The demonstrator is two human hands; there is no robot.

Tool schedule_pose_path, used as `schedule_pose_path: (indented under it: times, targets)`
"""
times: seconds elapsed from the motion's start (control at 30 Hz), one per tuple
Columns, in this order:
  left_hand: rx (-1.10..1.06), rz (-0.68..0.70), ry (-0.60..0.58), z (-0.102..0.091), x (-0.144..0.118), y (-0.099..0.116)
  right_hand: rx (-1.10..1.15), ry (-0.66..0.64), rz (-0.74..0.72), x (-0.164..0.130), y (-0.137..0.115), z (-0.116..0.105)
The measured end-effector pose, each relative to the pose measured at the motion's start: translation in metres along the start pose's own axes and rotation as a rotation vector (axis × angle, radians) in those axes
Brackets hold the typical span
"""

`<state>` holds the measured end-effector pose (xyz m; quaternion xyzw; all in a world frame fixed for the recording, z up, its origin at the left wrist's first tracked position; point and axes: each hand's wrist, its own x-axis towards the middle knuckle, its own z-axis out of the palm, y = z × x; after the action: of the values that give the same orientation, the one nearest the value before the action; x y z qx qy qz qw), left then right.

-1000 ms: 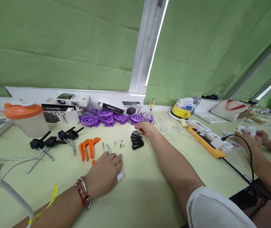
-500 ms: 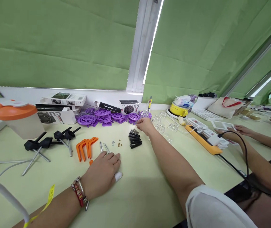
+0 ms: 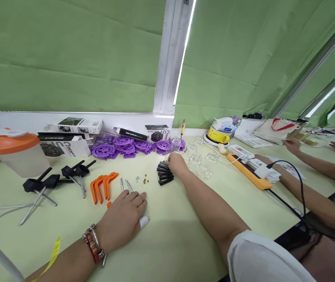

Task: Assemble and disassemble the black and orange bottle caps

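My left hand (image 3: 125, 220) lies palm down on the table, fingers stretched out and a white wrap on the thumb. Metal rods (image 3: 125, 185) poke out beyond its fingertips. Close to them are orange angled pieces (image 3: 104, 186). My right hand (image 3: 178, 165) is curled at the right edge of a heap of small screws (image 3: 164, 163) and a row of black tubes (image 3: 165, 175). Its fingers look pinched together; whatever they hold is hidden. Tiny brass-coloured pieces (image 3: 145, 180) and small silvery bits (image 3: 137, 179) sit between the hands. Behind are purple spoked discs (image 3: 104, 150).
Clear glass-like cups (image 3: 196, 158) stand right of my right hand. An orange power strip (image 3: 249, 172) lies farther right, near another person's arms. At left are a shaker bottle (image 3: 20, 152), black parts with metal legs (image 3: 41, 183) and cup holder boxes (image 3: 67, 147).
My right hand has drawn back from the purple discs to the screw heap. My left hand stays flat. A neighbouring person's hand has moved away from the white frame and reaches farther back.
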<state>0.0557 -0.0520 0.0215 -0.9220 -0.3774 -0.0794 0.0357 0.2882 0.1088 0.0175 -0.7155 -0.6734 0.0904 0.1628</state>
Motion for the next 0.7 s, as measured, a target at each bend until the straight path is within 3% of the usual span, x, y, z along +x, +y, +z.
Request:
schedule_pose_path:
  times: [0.7]
  targets:
    - [0.005,-0.008,-0.027,-0.0002,-0.0006,0.0002,-0.214,-0.089,-0.227,0.007,-0.0078,-0.008]
